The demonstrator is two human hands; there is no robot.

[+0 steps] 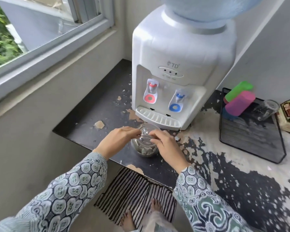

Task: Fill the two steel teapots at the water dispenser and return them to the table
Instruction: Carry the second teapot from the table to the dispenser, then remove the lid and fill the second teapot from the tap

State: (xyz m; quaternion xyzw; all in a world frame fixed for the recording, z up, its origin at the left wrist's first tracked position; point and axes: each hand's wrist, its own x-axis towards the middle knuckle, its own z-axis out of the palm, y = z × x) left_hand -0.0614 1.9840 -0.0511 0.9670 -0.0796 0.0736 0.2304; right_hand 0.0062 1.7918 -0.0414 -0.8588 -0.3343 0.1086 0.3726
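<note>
At the top of one steel teapot (145, 148) we see both hands meet: the left hand (117, 139) reaches in from the left with its fingers (132, 131) stretched across the rim, and the right hand (166, 144) comes in from the right with its fingers (155, 137) curled over what looks like a thin handle or lid edge lying across the opening, so both hands are closed on the pot's top, though motion blur keeps us from telling exactly which part each pinches. Both wrists are bent slightly down, palms facing the pot, and two patterned sleeves (65, 186) cover the forearms. We count only this one teapot; it stands on the black counter (90, 118) with its peeling surface, just in front of the drip tray (157, 118) of the water dispenser (179, 64). On the dispenser's front we read "TD" beside a small logo, above three small indicator lights. Below those we count two taps, a red tap (151, 92) on the left and a blue tap (177, 102) on the right. A blue bottle (208, 7) sits on top. To the right stands one black mesh holder (251, 131) with a green block (238, 91) and a pink block (239, 102) leaning in it, and a clear glass (266, 109) beside them. Below, two bare feet rest on a striped mat (134, 190)
</note>
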